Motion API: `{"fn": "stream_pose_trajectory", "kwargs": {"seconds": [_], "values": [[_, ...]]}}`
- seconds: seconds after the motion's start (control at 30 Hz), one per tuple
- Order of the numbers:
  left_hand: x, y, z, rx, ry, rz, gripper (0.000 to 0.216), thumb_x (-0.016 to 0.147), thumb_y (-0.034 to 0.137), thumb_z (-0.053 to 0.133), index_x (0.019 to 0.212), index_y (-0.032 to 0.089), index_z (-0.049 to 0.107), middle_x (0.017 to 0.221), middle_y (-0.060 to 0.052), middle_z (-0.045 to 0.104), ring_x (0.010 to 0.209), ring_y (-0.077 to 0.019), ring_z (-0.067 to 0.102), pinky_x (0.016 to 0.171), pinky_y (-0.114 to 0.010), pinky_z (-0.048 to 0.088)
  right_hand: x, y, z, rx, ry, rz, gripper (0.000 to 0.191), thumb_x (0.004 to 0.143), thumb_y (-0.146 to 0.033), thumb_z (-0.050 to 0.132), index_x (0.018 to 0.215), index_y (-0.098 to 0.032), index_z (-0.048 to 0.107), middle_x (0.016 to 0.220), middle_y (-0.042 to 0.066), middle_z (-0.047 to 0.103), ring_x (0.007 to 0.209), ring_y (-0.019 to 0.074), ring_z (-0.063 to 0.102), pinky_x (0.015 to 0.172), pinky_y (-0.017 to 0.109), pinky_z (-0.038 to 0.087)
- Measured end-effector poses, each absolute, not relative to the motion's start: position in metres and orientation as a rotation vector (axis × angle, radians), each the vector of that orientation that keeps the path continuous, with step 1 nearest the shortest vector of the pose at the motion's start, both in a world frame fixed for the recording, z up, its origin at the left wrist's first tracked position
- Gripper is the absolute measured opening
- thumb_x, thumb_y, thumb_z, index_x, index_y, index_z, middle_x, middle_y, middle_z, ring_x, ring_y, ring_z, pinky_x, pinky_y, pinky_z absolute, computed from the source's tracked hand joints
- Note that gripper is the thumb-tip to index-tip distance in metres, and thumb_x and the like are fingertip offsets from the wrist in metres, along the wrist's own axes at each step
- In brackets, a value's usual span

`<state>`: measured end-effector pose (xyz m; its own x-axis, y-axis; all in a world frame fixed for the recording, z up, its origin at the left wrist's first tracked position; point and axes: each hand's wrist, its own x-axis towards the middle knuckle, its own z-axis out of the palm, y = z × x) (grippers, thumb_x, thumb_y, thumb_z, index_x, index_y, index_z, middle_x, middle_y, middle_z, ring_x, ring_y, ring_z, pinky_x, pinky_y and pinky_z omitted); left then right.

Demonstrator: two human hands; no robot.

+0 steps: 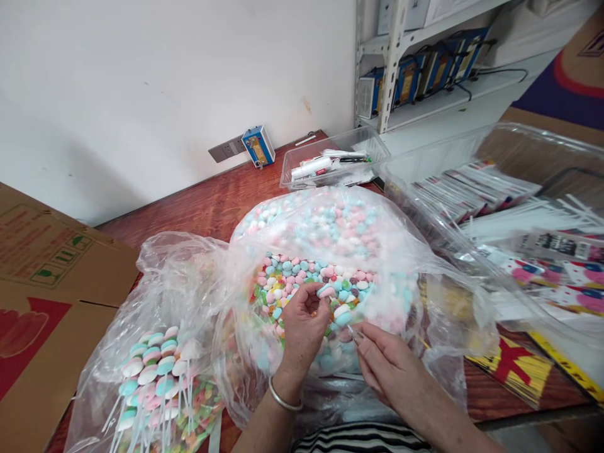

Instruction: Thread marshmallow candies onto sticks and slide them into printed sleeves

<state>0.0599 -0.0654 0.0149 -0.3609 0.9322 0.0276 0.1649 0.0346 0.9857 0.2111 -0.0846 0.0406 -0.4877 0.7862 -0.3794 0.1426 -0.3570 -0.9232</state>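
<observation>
My left hand [304, 321], with a metal bangle at its wrist, pinches a pink and blue candy [326, 291] between thumb and fingers. In my right hand [387, 357] the fingertips close on a short white stick [350, 329]. A white and blue candy [342, 315] sits at the stick's tip, just below the left fingertips. Both hands are over a large clear plastic bag [306, 242], open on the near side and filled with pink, blue and white candies [302, 269]. Several yellow, green and orange candies lie among them.
To the left, candies on white sticks [163, 358] lie on another plastic bag [184, 264] beside a cardboard box [42, 302]. Behind stands a clear tray [287, 168] with pens. At right, a clear bin [396, 182] holds packets and sticks. A blue device [258, 146] leans by the wall.
</observation>
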Motion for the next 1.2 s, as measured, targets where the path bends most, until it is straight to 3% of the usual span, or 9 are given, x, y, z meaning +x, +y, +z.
{"fn": "stream_pose_trajectory", "kwargs": {"seconds": [0.63,0.77,0.9,0.97,1.1,1.2], "values": [[0.062,-0.074,0.003,1.322,1.448,1.329,0.017,0.087,0.019,0.056,0.101,0.02,0.065,0.087,-0.004,0.069,0.077,-0.0147,0.064,0.069,-0.024,0.05,0.21,-0.08,0.023,-1.22,-1.534,1.788,0.027,0.092,-0.044,0.037,0.073,-0.026,0.039,0.048,-0.009,0.039,0.039,0.0104,0.031,0.038,0.022,0.026],[0.066,-0.079,0.005,1.359,1.427,1.365,0.019,0.089,0.021,0.055,0.105,0.02,0.065,0.096,-0.005,0.07,0.086,-0.0164,0.066,0.076,-0.026,0.054,0.209,-0.077,0.009,-1.254,-1.604,1.628,0.027,0.092,-0.044,0.039,0.074,-0.025,0.041,0.054,-0.007,0.041,0.047,0.0118,0.037,0.042,0.022,0.029],[0.052,-0.082,0.006,1.357,1.452,1.362,0.035,0.093,0.026,0.051,0.127,0.025,0.056,0.116,-0.008,0.067,0.093,-0.0171,0.068,0.081,-0.03,0.056,0.214,-0.069,0.001,-1.294,-1.668,1.445,0.03,0.093,-0.045,0.04,0.076,-0.023,0.049,0.06,-0.005,0.045,0.053,0.0132,0.042,0.046,0.022,0.033],[0.04,-0.082,0.006,1.282,1.536,1.378,0.043,0.092,0.03,0.053,0.134,0.027,0.05,0.116,-0.008,0.068,0.089,-0.0171,0.069,0.08,-0.031,0.056,0.218,-0.066,0.001,-1.306,-1.712,1.361,0.032,0.094,-0.044,0.04,0.074,-0.022,0.052,0.059,-0.005,0.046,0.053,0.0135,0.043,0.048,0.022,0.033],[0.03,-0.081,0.012,0.984,1.461,1.427,0.034,0.086,0.04,0.063,0.114,0.021,0.065,0.111,-0.008,0.069,0.096,-0.0202,0.067,0.089,-0.035,0.052,0.217,-0.065,0.005,-1.282,-1.813,1.267,0.033,0.095,-0.04,0.04,0.069,-0.022,0.051,0.059,-0.004,0.049,0.055,0.0136,0.047,0.051,0.022,0.036],[0.048,-0.08,0.021,0.622,1.111,1.435,0.039,0.085,0.046,0.062,0.113,0.019,0.064,0.107,-0.009,0.068,0.093,-0.0198,0.066,0.085,-0.034,0.052,0.212,-0.07,0.008,-1.238,-1.939,1.217,0.033,0.096,-0.035,0.038,0.071,-0.021,0.054,0.064,-0.002,0.057,0.06,0.0152,0.055,0.056,0.023,0.041]]}}
